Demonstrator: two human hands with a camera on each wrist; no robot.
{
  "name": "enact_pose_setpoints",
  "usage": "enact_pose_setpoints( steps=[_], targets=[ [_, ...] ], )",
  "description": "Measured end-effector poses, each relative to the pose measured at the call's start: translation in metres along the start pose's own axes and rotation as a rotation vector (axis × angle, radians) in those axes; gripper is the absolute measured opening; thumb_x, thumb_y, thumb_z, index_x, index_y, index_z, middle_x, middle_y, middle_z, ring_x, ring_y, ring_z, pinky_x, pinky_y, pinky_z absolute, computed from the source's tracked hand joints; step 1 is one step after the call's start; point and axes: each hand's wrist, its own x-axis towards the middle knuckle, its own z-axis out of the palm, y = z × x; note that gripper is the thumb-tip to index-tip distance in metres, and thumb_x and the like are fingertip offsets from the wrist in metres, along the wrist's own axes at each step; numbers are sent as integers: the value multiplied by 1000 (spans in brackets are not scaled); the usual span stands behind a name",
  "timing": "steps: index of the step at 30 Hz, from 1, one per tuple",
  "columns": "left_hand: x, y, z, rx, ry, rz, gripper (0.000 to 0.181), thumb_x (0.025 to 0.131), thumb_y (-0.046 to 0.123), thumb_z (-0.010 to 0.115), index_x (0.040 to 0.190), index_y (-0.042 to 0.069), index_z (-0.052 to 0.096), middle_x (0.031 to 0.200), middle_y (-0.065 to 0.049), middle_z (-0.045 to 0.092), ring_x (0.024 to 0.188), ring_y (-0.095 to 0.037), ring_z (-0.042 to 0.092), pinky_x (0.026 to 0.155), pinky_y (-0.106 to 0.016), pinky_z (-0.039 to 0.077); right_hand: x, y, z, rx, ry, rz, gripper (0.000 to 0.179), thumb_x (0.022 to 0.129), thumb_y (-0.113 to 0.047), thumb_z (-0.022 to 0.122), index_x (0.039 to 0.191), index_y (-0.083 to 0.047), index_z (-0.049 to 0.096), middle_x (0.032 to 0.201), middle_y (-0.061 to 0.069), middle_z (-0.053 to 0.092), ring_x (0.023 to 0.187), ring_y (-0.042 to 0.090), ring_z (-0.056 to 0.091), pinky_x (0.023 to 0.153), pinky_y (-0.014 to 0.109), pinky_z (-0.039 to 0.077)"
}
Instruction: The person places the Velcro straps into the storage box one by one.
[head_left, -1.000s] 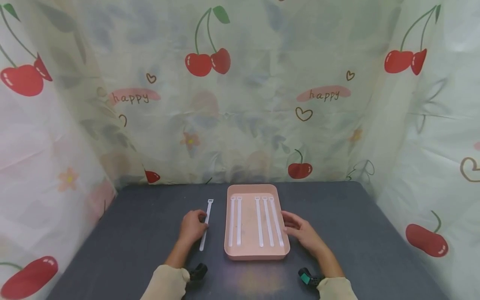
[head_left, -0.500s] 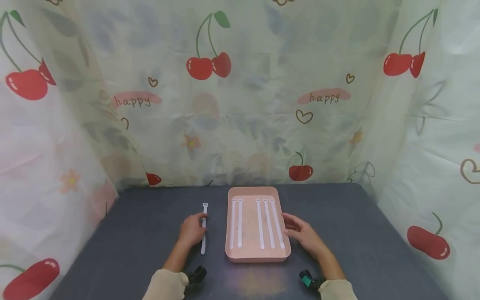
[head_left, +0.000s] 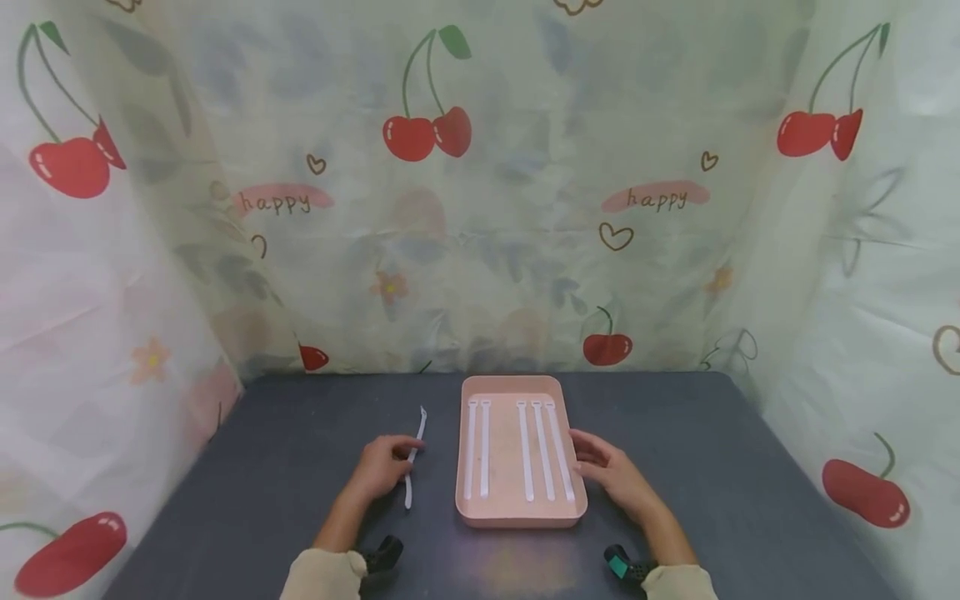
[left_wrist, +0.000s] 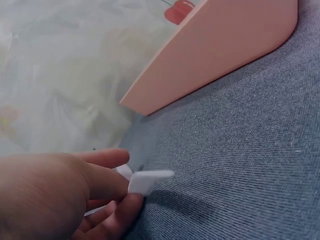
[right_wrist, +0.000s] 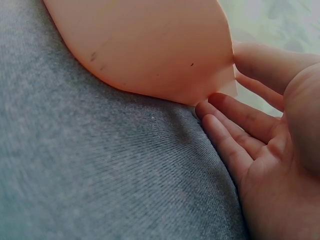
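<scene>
My left hand pinches a white cable strap between thumb and fingers, to the left of the pink tray. In the left wrist view, one end of this strap sticks out past the fingertips over the cloth, casting a shadow. The slotted head points away from me and the strap is slightly bent. At the tray's right side, my right hand rests with extended fingers against the wall. The right wrist view shows those fingertips touching the tray near a corner.
Inside the tray lie several matching straps, two at the left and three at the right, with a gap between the groups. Dark grey cloth covers the table. A cherry-patterned curtain encloses the back and sides.
The strap in my left hand has turned: it slanted, then stood straight, and now slants again with its head seen nearly edge-on. My right hand and the tray keep their places.
</scene>
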Motion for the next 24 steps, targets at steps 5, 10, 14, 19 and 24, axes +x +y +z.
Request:
enact_pose_setpoints(
  steps=[5,10,14,19,24],
  targets=[
    [1,-2,-1,-55,-19,0,27,80,-10,67,101,5,75,87,-7,66,60,-12,57,52,-28,49,0,0,-1,11,-7,0,59,90,-12,69,143,-2,45,138,21,51,122,34,53,99,37,46],
    [2,-3,1,-89,-28,-22,20,82,-6,67,98,4,75,82,-10,67,55,-12,57,50,-28,49,0,-1,-1,12,-4,-1,59,90,-13,69,143,-3,45,138,20,51,122,33,53,101,44,43],
    [3,-3,3,-117,-8,-10,19,82,-6,66,96,4,75,82,-10,68,54,-14,57,49,-29,49,0,-1,-1,9,-6,-9,59,90,-13,69,144,-4,45,139,19,51,121,33,53,101,44,43],
    [4,-1,3,-84,56,40,20,80,-4,69,94,7,76,89,-5,70,69,-14,61,60,-31,51,1,0,-2,0,-6,-8,60,90,-15,70,143,-4,46,138,19,52,120,31,54,99,36,45],
    [5,4,3,-87,97,58,20,80,-2,71,97,9,76,92,-3,70,75,-14,62,65,-31,51,1,3,-3,-3,0,-3,60,89,-15,70,143,-5,46,137,18,52,119,31,55,99,38,45]
  ],
)
